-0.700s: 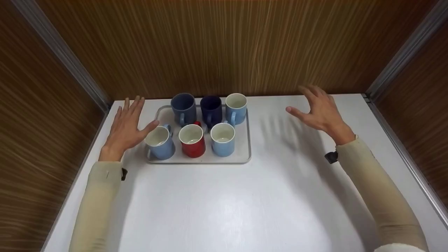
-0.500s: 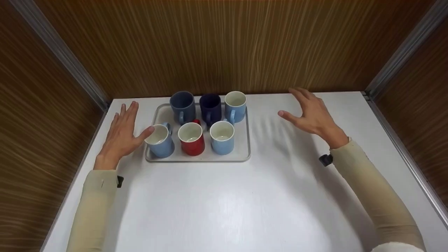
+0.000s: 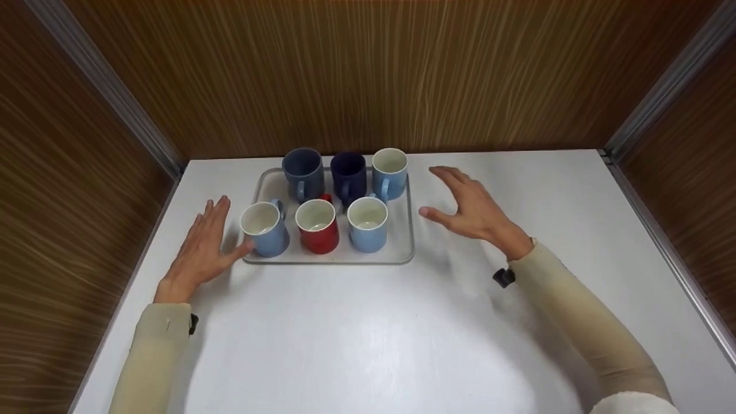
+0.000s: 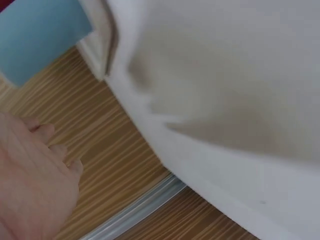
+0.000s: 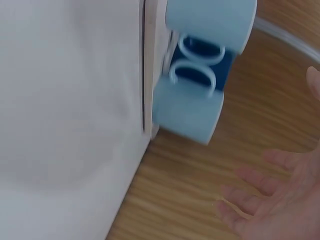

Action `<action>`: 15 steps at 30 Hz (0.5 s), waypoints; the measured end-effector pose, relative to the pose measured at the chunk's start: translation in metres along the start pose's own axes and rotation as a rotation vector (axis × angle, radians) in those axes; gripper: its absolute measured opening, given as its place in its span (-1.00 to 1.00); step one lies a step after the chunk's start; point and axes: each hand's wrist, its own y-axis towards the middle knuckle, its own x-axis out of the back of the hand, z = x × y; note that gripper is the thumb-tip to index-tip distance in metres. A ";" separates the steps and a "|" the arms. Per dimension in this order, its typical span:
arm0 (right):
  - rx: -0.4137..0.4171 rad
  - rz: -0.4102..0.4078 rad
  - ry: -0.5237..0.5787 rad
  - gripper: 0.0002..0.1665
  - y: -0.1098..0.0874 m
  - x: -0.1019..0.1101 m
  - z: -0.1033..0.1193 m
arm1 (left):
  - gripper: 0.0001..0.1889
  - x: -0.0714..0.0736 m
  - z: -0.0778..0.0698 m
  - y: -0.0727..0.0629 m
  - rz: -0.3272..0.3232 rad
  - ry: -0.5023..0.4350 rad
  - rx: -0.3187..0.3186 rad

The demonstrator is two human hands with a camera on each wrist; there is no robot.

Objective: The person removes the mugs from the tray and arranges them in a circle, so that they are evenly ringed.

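Note:
A pale tray (image 3: 397,230) on the white table carries several upright mugs in two rows. Its back row has a grey-blue mug (image 3: 305,172), a dark navy mug (image 3: 349,178) and a light blue mug (image 3: 397,183). In front stand a blue mug (image 3: 270,238), a red mug (image 3: 322,237) and another light blue mug (image 3: 369,236). My left hand (image 3: 201,253) is spread at the tray's left side, its thumb overlapping the front-left mug in the head view. To the right of the tray, my right hand (image 3: 471,210) is held with fingers apart, holding nothing.
Wood-grain panels (image 3: 391,75) enclose the table (image 3: 345,333) at the back and both sides. Metal rails (image 3: 103,75) run along the corners. The tray sits close to the back panel, left of the table's middle.
My right hand has moved left and toward me, nearer the tray. The left hand has come down toward me along the tray's left side. The mugs and tray stay in place.

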 end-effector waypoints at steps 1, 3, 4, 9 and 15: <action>0.008 0.007 0.008 0.11 0.000 -0.004 0.003 | 0.17 -0.003 0.001 -0.001 0.011 -0.002 0.000; 0.026 0.022 0.022 0.12 0.001 -0.011 0.007 | 0.19 -0.010 0.002 -0.003 0.040 0.002 0.012; 0.035 0.027 0.029 0.12 0.001 -0.015 0.010 | 0.20 -0.014 0.002 -0.004 0.057 0.004 0.019; 0.066 0.038 0.081 0.11 0.003 -0.033 0.021 | 0.22 -0.026 0.003 -0.008 0.138 0.031 0.052; 0.115 0.044 0.163 0.08 0.005 -0.052 0.033 | 0.06 -0.032 0.002 -0.013 0.217 0.054 0.045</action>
